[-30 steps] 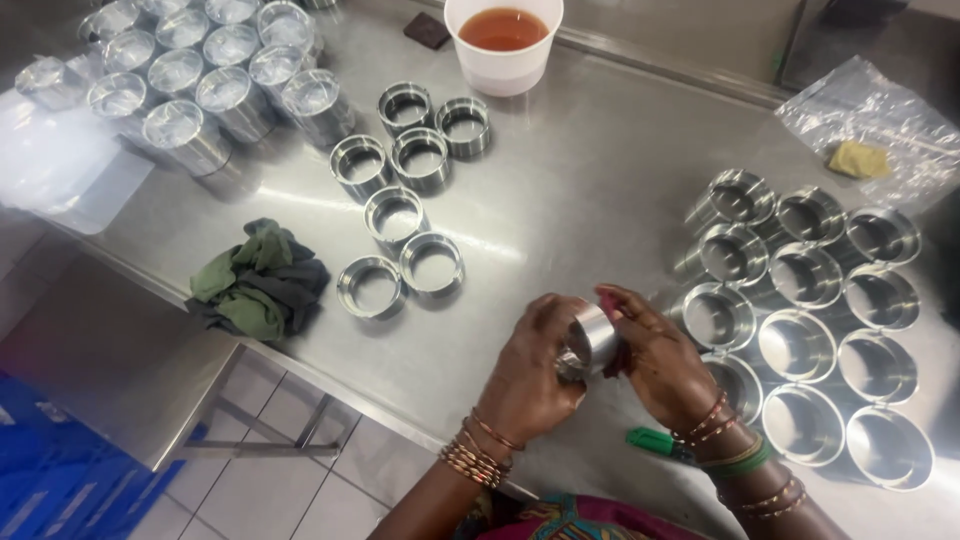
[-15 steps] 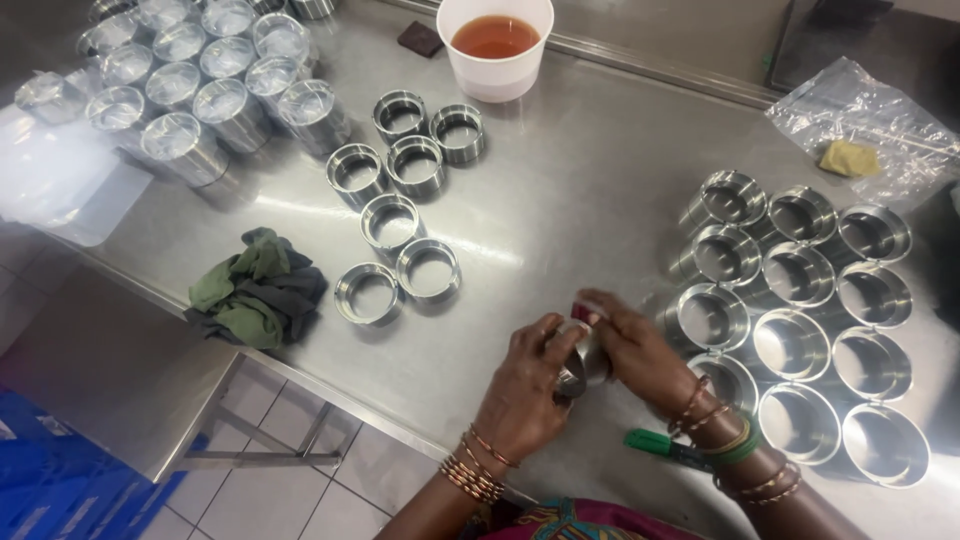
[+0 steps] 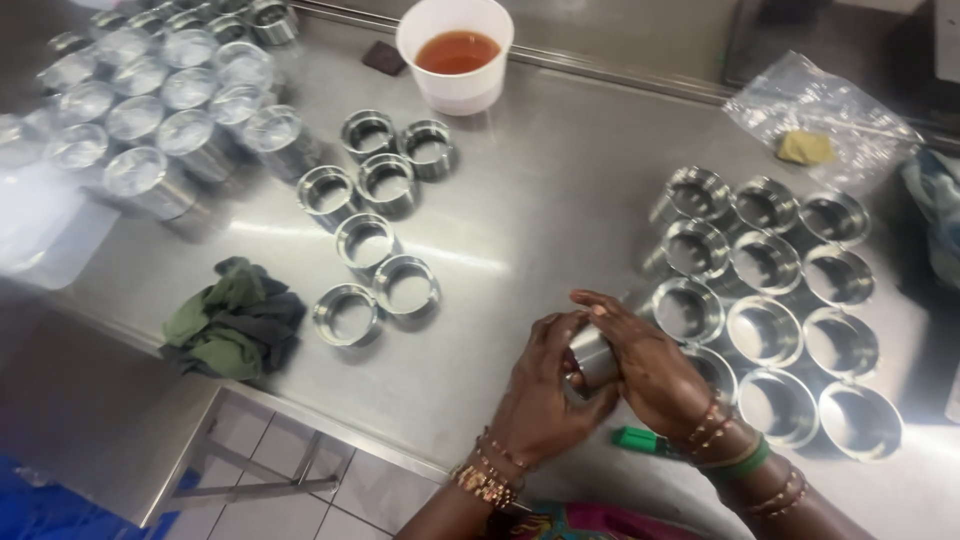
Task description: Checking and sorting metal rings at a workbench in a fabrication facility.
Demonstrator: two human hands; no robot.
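Note:
Both of my hands hold one small round metal tin (image 3: 592,356) over the near edge of the steel table (image 3: 540,210). My left hand (image 3: 545,392) cups it from the left and below. My right hand (image 3: 650,362) wraps over its right side, fingers across the top. Most of the tin is hidden by my fingers. Just right of my hands stand several open, empty metal tins (image 3: 765,275) in rows. A green marker (image 3: 640,439) lies on the table under my right wrist.
Several shallow metal rings or lids (image 3: 372,240) sit at centre left. Several closed tins (image 3: 160,100) crowd the far left. A white bowl of amber liquid (image 3: 456,55) stands at the back, a green cloth (image 3: 232,320) at the near left edge, a clear plastic bag (image 3: 820,120) far right.
My hands have slid a little lower and closed more tightly round the tin, so less of it shows. The camera view has shifted slightly; nothing else on the table has moved.

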